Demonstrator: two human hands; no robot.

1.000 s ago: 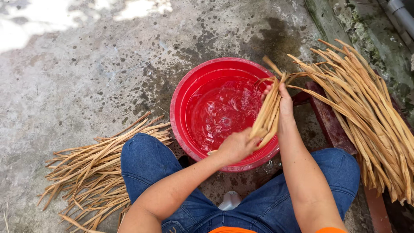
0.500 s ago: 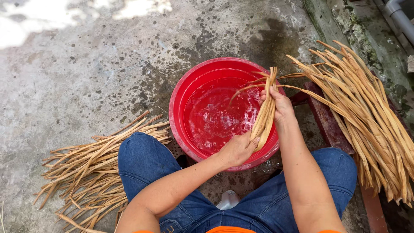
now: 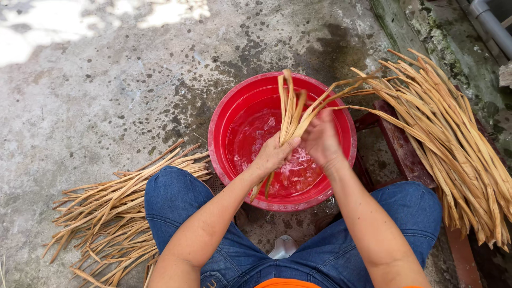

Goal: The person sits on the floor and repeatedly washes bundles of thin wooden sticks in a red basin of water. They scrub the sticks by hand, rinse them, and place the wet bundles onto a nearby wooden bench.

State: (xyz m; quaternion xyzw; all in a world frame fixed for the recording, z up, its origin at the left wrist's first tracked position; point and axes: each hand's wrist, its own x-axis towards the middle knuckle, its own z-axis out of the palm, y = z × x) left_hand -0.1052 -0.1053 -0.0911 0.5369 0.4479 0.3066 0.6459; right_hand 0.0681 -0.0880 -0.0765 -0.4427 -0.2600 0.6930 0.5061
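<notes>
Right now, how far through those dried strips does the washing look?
Roughly midway, as a guess. A pile of strips lies on the concrete by the left knee, possibly already dipped. The left hand and right hand grip one bundle over the red basin of water. A larger heap to the right looks still waiting.

Head view: the left hand (image 3: 274, 154) and right hand (image 3: 320, 140) grip a bunch of tan dried stalks (image 3: 290, 114) over a round red plastic basin of water (image 3: 224, 120); loose stalk piles lie on the wet concrete floor (image 3: 106, 96) at left (image 3: 112, 213) and right (image 3: 453, 138).
</notes>
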